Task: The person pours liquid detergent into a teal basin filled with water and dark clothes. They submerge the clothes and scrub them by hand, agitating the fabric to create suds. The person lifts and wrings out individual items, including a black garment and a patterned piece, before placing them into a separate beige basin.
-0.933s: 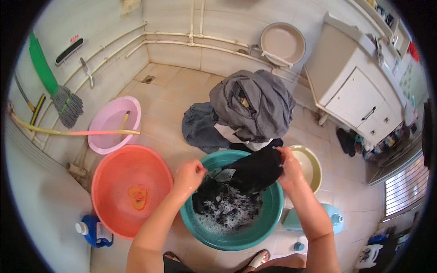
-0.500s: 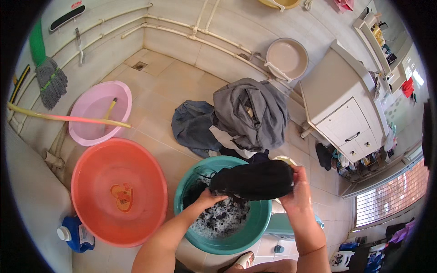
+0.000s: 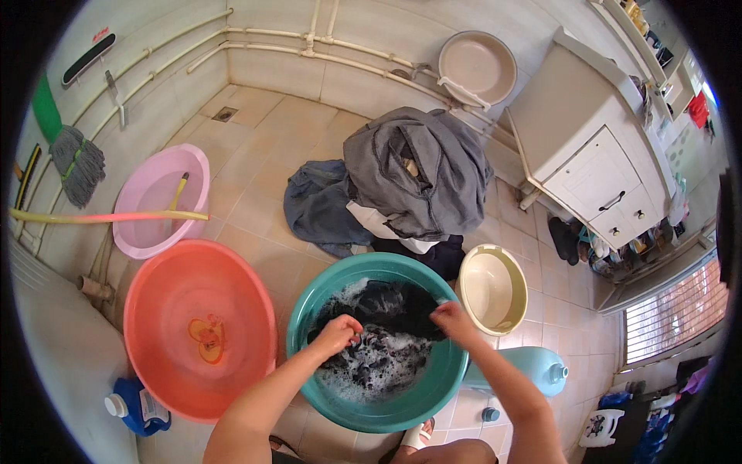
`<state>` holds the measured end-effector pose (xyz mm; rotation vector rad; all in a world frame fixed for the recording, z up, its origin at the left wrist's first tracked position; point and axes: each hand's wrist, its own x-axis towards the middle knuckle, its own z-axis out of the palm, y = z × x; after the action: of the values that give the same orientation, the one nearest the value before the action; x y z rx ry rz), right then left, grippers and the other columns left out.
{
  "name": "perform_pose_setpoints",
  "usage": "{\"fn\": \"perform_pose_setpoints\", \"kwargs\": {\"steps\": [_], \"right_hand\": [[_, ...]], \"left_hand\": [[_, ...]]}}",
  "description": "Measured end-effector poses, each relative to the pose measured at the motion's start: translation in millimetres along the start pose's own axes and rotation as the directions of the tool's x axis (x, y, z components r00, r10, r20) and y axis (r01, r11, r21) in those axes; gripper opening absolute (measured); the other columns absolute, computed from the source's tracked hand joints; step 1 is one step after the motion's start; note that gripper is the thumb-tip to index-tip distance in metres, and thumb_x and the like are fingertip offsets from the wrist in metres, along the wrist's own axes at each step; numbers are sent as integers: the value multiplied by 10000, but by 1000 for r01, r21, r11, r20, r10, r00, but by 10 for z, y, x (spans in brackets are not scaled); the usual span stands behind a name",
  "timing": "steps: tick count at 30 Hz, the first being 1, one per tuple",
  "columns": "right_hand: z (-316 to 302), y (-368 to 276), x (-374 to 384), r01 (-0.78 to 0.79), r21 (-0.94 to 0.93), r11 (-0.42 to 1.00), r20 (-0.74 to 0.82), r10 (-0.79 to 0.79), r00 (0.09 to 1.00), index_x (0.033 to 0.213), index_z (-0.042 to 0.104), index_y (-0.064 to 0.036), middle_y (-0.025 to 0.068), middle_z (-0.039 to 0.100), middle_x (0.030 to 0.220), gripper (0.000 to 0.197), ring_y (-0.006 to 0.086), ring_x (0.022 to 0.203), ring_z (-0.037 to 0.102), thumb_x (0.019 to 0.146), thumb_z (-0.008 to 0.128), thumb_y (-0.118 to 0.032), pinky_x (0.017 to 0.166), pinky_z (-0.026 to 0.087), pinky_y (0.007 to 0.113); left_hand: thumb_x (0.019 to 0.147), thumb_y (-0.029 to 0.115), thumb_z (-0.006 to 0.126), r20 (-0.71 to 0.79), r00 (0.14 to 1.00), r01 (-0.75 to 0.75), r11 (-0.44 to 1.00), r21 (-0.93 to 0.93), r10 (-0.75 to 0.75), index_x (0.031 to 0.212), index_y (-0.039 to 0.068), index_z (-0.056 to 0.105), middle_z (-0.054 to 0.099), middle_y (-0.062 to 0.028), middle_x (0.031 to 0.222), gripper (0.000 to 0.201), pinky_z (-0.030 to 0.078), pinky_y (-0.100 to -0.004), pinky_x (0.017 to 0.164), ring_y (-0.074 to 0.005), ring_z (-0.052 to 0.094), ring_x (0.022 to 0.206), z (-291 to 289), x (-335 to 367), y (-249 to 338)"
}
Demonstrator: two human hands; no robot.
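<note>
A teal basin [image 3: 301,309] stands in front of me, holding soapy foam and dark wet cloth. Across its far half lies a wet black garment [image 3: 398,305], spread low over the suds. My right hand [image 3: 456,321] pinches this garment's right edge, just inside the basin's right rim. At the left side of the foam, my left hand [image 3: 338,334] is closed with its fingers curled over the black cloth; its fingertips are partly hidden. The garment's type cannot be made out.
Left of me are an orange basin [image 3: 255,317], a pink basin [image 3: 202,166] crossed by a hose [image 3: 100,219], and a blue bottle [image 3: 147,410]. Grey clothes [image 3: 417,170] are heaped beyond. A cream basin [image 3: 519,298] and a teal jug [image 3: 533,367] sit right.
The black garment, held up bunched above the basin before, is now lowered and spread on the suds. My right hand has come down and left, uncovering the cream basin.
</note>
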<state>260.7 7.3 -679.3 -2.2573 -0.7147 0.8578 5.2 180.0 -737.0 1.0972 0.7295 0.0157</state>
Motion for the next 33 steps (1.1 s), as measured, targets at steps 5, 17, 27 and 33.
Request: {"fn": "perform_pose_setpoints", "kwargs": {"steps": [5,17,27,33], "right_hand": [[670,278,35,398,-794,459,244,-359,901,1296,428,-168,193,152,1427,636,401,1305,176,743,678,-356,1017,217,563],[1361,586,45,350,-772,530,320,-151,935,1350,330,-168,134,72,1470,654,358,1346,84,767,622,-218,1001,233,571],[962,612,375,-62,377,924,-282,178,943,1130,530,9,223,554,1111,393,355,1018,529,746,458,-29,882,408,390],[945,-270,-280,201,620,759,-149,-138,979,1051,575,-20,112,587,993,338,192,910,565,748,425,-17,832,439,311]], "left_hand": [[829,169,527,88,922,-264,446,856,377,1343,99,344,284,-197,1399,550,264,-451,1045,-348,301,1280,537,86,-150],[854,407,489,-153,983,162,77,984,-104,1338,113,377,310,-116,1409,577,111,-442,1098,-303,221,1325,713,463,-318],[845,300,597,-456,821,22,778,627,344,934,19,623,630,-95,800,296,475,-323,647,-203,605,704,810,355,-690],[826,573,507,55,972,198,670,-716,-228,957,66,607,630,-85,862,532,484,-351,738,-223,610,804,906,529,-266]]}}
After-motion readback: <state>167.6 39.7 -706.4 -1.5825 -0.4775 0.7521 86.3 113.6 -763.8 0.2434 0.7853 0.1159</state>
